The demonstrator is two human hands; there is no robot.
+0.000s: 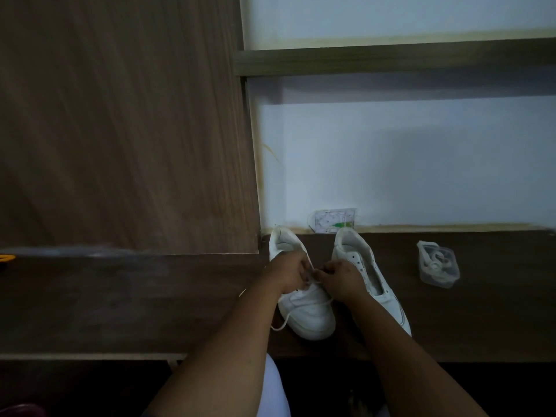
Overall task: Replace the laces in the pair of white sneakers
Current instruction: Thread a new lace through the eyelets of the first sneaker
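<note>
Two white sneakers stand side by side on the dark wooden desk (pixel 120 311), toes pointing toward me. Over the left sneaker (pixel 307 314) my left hand (pixel 287 270) and my right hand (pixel 341 276) meet, each with fingers curled and pinching its white lace (pixel 284 322). One lace end trails off the shoe's left side onto the desk. The right sneaker (pixel 382 284) shows empty eyelets and no lace; my right forearm covers part of it.
A clear plastic box (pixel 439 264) with a coiled white lace inside sits to the right of the shoes. A small packet (pixel 334 221) leans against the white wall behind them. A tall wooden panel (pixel 120 130) rises at the left.
</note>
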